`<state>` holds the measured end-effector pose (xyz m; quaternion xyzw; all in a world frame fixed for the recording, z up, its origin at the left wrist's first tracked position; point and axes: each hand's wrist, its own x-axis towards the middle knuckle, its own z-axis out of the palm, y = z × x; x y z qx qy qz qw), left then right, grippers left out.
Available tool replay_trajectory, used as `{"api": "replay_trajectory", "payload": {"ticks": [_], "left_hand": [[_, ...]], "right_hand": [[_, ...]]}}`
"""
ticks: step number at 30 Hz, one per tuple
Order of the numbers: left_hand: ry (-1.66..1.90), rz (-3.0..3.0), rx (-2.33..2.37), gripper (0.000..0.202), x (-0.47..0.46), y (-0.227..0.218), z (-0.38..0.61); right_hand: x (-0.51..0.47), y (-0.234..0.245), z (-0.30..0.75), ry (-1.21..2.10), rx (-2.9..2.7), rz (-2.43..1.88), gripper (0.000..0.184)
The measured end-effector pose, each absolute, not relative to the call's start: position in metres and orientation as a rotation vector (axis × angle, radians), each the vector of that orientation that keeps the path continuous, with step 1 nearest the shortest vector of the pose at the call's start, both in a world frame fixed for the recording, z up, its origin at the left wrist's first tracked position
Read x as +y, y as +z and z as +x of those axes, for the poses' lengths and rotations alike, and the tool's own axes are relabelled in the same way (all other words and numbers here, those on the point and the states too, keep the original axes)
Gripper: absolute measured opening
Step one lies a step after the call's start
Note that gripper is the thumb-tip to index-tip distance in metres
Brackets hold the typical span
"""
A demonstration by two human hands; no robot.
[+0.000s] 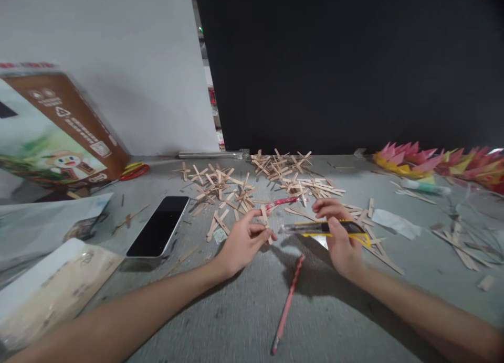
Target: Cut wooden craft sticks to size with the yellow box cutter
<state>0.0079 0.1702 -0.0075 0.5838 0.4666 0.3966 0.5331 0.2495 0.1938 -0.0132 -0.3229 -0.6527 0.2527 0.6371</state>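
Between the fingers of my left hand (244, 243) is a short wooden craft stick (264, 216), held roughly upright. My right hand (342, 242) is closed around a yellow and black utility knife (321, 228), its tip end pointing left toward the stick, with a gap between them. The knife's tip is blurred. Below the hands a pink pencil (288, 305) lies on the grey table (236, 321). Just behind them rests a red patterned strip (281, 202). Crossed and loose craft sticks (216, 183) are heaped beyond my left hand.
A smartphone (158, 227) and a plastic packet (59, 289) lie at left, near a brown printed box (74, 132) and scissors (134, 171). Pink and yellow paper petals (413, 161), a glue tube (423, 187) and wood scraps are at right. A black panel (354, 69) stands behind.
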Motion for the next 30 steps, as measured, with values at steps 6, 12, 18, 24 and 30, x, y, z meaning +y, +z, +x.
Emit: {"api": "replay_trajectory", "payload": {"ticks": [6, 12, 18, 24, 30], "left_hand": [[0.882, 1.449, 1.081, 0.049, 0.166, -0.008, 0.012], [0.841, 1.594, 1.065, 0.046, 0.165, -0.012, 0.014], [0.805, 1.687, 1.074, 0.044, 0.166, -0.016, 0.014], [0.821, 1.756, 1.088, 0.044, 0.165, -0.018, 0.015], [0.807, 1.792, 1.100, 0.046, 0.165, -0.019, 0.015]], "right_hand": [[0.185, -0.009, 0.252, 0.009, -2.291, -0.398, 0.042], [0.190, -0.010, 0.240, -0.177, -2.499, -0.510, 0.034], [0.190, -0.006, 0.239, -0.184, -2.518, -0.501, 0.026], [0.190, -0.006, 0.237, -0.188, -2.489, -0.479, 0.023], [0.190, -0.010, 0.237, -0.067, -2.519, -0.537, 0.014]]}}
